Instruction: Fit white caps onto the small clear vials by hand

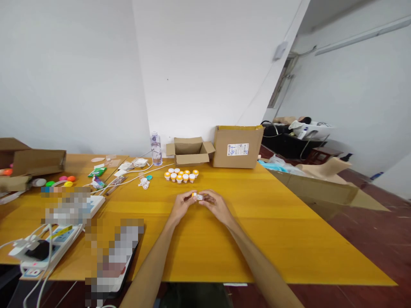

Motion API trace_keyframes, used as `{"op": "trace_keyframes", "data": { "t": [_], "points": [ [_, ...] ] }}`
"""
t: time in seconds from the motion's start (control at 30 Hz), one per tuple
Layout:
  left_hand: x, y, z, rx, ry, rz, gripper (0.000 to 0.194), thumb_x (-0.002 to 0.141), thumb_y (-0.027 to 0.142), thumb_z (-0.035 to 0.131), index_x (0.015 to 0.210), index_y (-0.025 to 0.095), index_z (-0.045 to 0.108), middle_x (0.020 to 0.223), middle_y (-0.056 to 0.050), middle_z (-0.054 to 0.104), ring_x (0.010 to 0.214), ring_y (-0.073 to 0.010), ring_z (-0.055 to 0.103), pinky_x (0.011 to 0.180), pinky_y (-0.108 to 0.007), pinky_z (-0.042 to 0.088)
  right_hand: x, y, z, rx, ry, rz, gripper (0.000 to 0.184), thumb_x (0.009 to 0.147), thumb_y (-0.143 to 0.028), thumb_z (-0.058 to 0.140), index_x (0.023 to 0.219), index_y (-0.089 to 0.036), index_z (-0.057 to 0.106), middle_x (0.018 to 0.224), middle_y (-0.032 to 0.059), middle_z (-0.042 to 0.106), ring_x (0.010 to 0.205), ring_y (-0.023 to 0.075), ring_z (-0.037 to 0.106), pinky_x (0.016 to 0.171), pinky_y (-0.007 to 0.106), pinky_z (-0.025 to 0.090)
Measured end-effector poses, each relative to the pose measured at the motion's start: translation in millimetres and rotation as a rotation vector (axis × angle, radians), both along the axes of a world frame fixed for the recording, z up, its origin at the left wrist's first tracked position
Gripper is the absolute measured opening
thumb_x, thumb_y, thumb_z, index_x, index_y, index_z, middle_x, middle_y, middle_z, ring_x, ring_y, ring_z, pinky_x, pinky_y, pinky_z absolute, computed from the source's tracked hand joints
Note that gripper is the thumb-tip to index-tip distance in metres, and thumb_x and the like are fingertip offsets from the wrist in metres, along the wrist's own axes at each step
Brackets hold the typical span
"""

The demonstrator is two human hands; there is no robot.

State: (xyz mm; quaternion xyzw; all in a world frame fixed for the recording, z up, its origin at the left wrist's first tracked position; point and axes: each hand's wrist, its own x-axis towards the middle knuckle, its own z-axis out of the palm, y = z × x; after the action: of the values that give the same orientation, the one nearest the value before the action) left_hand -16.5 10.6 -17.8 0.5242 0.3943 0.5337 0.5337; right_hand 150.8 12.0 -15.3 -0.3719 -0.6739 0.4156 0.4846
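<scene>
Over the middle of the table, my left hand (181, 205) and my right hand (217, 205) meet around a small orange-and-white piece (198, 197). One face of it carries dark print on white; its exact kind is too small to tell. Fingers and thumb of my left hand pinch its left end, and those of my right hand close on its right end. Just beyond my hands stands a cluster of several small orange-and-white round-capped pieces (179, 176). White and teal small parts (145, 182) lie to the left of that cluster.
An open cardboard box (189, 159) and a taller closed carton (236, 149) stand against the wall, beside a clear water bottle (156, 149). At left are a power strip (69, 239) with cables, a tablet-like device (120, 261) and another box (45, 160) with colourful balls.
</scene>
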Motion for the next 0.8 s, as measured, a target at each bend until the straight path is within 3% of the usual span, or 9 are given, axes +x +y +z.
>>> {"op": "trace_keyframes", "data": {
  "t": [0.23,0.47,0.8],
  "points": [
    [0.3,-2.9,4.3,0.013,0.023,-0.01,0.041,0.064,0.043,0.075,0.095,0.016,0.074,0.083,-0.005,0.072,0.078,-0.0185,0.061,0.079,-0.032,0.049,-0.1,0.6,-1.3,0.011,-0.011,-0.025,0.023,0.071,-0.035,0.069,0.091,-0.024,0.068,0.094,0.004,0.066,0.084,0.0188,0.065,0.081,0.034,0.054],
    [1.6,-2.7,4.5,0.04,0.051,-0.032,0.042,0.066,0.049,0.072,0.089,0.014,0.074,0.071,-0.003,0.068,0.069,-0.0154,0.057,0.073,-0.029,0.047,-0.5,-3.1,3.5,0.127,-0.079,-0.037,0.018,0.077,-0.036,0.064,0.09,-0.024,0.068,0.092,0.0041,0.065,0.088,0.0197,0.062,0.083,0.035,0.051],
    [1.7,-3.4,5.7,0.038,0.055,-0.038,0.045,0.064,0.052,0.071,0.09,0.015,0.074,0.077,-0.004,0.069,0.072,-0.0162,0.058,0.073,-0.029,0.048,-0.2,-1.4,1.5,0.097,-0.095,-0.06,0.023,0.075,-0.039,0.065,0.092,-0.023,0.069,0.09,0.0044,0.068,0.083,0.0192,0.064,0.079,0.034,0.053]
  ]
}}
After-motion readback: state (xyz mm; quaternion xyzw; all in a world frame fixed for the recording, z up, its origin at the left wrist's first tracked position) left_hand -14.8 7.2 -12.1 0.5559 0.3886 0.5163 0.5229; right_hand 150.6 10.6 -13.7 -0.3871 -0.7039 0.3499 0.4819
